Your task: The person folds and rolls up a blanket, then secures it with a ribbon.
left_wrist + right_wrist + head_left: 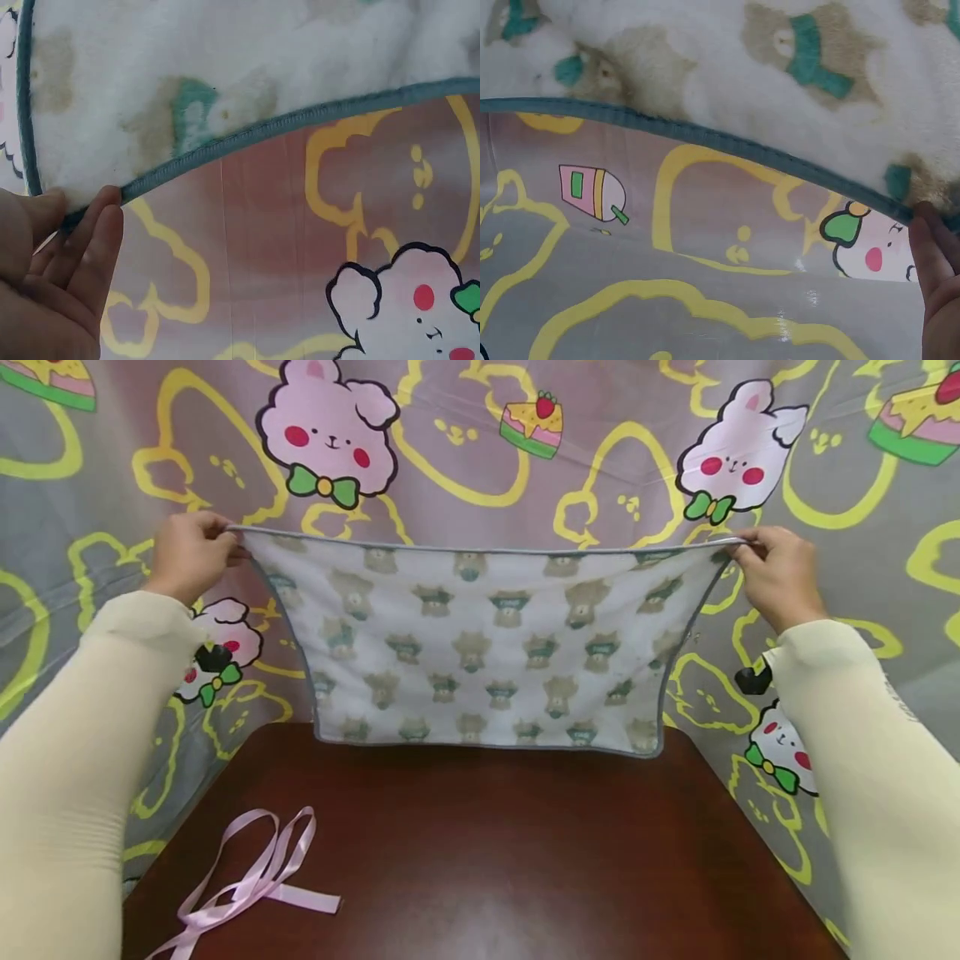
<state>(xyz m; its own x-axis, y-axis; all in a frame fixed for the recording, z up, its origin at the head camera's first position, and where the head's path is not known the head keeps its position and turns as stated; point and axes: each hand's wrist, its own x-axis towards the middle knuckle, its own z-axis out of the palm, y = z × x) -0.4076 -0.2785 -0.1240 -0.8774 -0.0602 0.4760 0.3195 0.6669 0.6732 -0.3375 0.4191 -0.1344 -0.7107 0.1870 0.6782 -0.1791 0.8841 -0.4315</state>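
Holding bear-print cloth [472, 647] by upper corners, hands [191, 556] [783, 572] apart, scarf markings [508, 603] blurred

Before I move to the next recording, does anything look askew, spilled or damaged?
Nothing looks spilled or damaged. Only the pink ribbon seems untidy, lying in loose, overlapping loops at the near left of the dark reddish-brown table. The bear-print cloth hangs spread between left hand and right hand, its top edge sagging slightly.

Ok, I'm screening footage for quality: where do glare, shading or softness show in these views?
Head view: a pale sheen on the dark table, and the printed cloth looks slightly soft; left wrist view: the left hand looks shaded; right wrist view: small bright glints on the patterned backdrop.
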